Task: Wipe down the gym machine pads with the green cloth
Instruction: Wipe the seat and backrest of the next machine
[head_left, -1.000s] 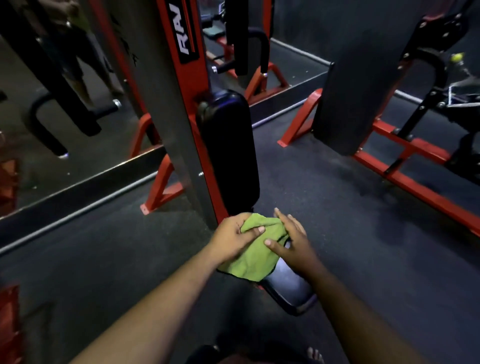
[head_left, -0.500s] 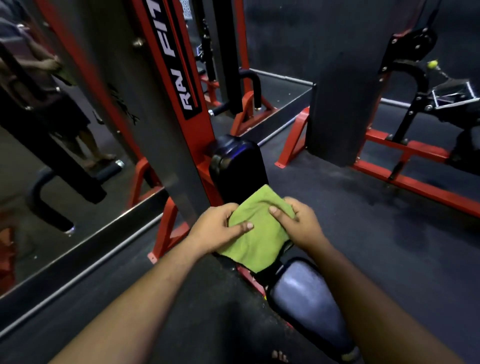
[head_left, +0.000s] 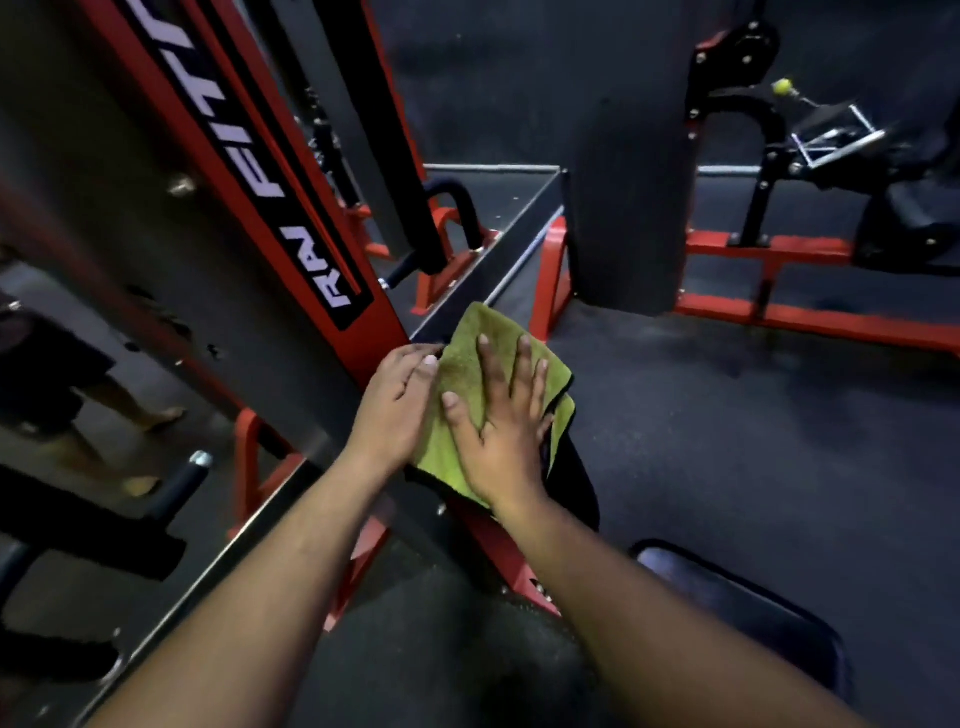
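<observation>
1. The green cloth (head_left: 462, 364) is spread over the upright black back pad (head_left: 574, 478) of the red gym machine, covering most of it; only a dark strip of the pad shows below and to the right of the cloth.
2. The right hand (head_left: 501, 441) lies flat on the cloth, its fingers (head_left: 522, 364) straight and spread, pressing the cloth against the pad.
3. The left hand (head_left: 395, 405) rests at the cloth's left edge, fingers loosely bent, with the fingertips touching the fabric; whether it pinches the edge cannot be told.
4. The red upright post (head_left: 291, 171) with white lettering stands just left of the hands.
5. The black seat pad (head_left: 737, 613) lies lower right, apart from the cloth.
6. A wall mirror (head_left: 78, 364) fills the left side.
7. Another red-framed machine (head_left: 769, 249) stands behind on the dark floor (head_left: 753, 441).
</observation>
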